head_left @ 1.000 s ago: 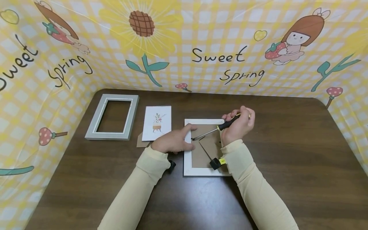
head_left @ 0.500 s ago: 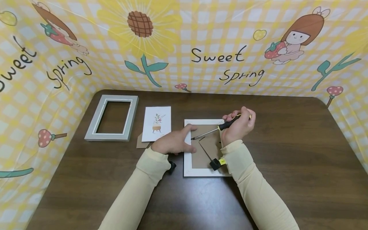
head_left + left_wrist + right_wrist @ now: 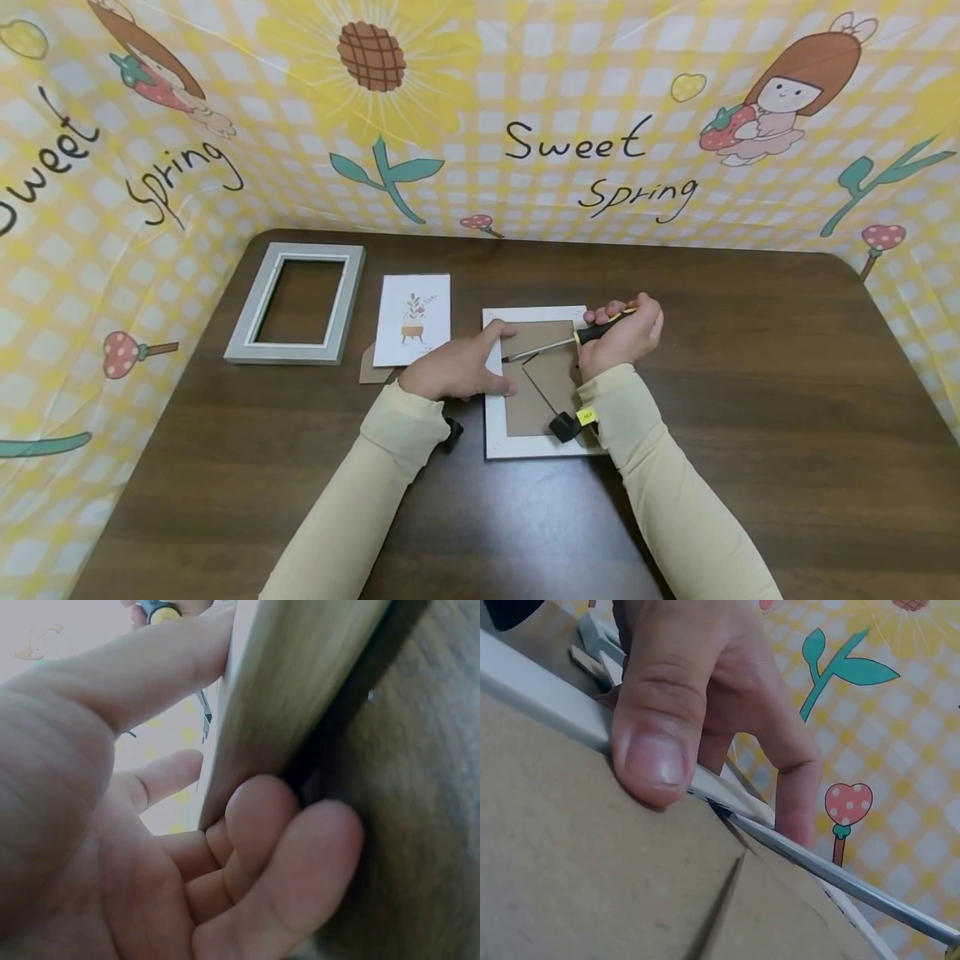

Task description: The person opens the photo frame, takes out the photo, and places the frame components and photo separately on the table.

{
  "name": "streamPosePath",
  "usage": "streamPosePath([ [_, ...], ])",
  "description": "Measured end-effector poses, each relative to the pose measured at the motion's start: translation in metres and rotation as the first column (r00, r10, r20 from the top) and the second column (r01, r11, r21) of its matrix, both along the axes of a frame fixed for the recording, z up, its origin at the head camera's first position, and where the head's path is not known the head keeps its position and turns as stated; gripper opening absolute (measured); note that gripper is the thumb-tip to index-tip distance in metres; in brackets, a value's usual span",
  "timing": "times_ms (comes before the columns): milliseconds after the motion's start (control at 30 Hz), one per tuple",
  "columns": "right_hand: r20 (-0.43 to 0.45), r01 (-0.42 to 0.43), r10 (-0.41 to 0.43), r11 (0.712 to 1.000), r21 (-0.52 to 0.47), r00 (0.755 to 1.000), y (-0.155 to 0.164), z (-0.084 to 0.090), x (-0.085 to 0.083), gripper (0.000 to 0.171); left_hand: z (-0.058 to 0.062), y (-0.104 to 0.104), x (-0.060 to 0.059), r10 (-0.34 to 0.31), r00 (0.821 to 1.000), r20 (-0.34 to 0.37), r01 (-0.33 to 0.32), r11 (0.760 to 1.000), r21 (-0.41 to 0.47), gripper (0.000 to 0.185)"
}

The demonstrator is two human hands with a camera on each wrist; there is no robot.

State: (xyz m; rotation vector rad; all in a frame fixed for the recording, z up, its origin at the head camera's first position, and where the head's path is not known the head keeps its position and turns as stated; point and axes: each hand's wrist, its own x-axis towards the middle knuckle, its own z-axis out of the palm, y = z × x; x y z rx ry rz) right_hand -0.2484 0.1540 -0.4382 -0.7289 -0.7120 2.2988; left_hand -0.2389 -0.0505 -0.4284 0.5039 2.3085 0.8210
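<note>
on the dark table, your left hand (image 3: pixel 457 369) clamps the white frame's (image 3: pixel 496 417) left rail, thumb on top. your right hand (image 3: pixel 622 333) grips the screwdriver (image 3: pixel 573 337), its shaft slanting leftward, tip seemingly at a backing tab beside that thumb.

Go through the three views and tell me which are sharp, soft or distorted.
Head view: evenly lit and sharp, with wide-angle bending of the table edges. Left wrist view: dim and soft, the left hand blurred up close. Right wrist view: the thumb on the white frame is sharp, the backdrop slightly soft.
</note>
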Motion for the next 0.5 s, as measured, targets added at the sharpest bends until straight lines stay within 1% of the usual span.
streamPosePath([
  [100, -0.005, -0.015, 0.015, 1.0, 0.011, 1.0, 0.0, 0.002, 0.0, 0.018, 0.0, 0.001, -0.001, -0.011, 1.0, -0.006, 0.011, 1.0, -0.001, 0.085],
  [167, -0.027, -0.031, 0.032, 0.999, 0.035, 0.999, -0.001, 0.006, 0.0, 0.02, -0.001, 0.001, -0.001, -0.013, 1.0, -0.012, 0.013, 1.0, -0.004, 0.085],
  [333, -0.102, -0.061, 0.072, 0.993, 0.102, 0.992, -0.011, 0.021, 0.003, 0.021, -0.003, 0.0, -0.002, -0.014, 0.999, -0.034, 0.014, 1.0, -0.008, 0.084],
  [433, -0.145, -0.068, 0.09, 0.986, 0.15, 0.985, -0.016, 0.028, 0.005, 0.021, -0.003, 0.001, -0.002, -0.015, 0.999, -0.036, 0.015, 1.0, -0.007, 0.084],
  [500, -0.18, -0.067, 0.1, 0.981, 0.181, 0.979, -0.02, 0.032, 0.006, 0.02, -0.001, 0.002, -0.002, -0.016, 1.0, -0.021, 0.016, 1.0, -0.004, 0.084],
])
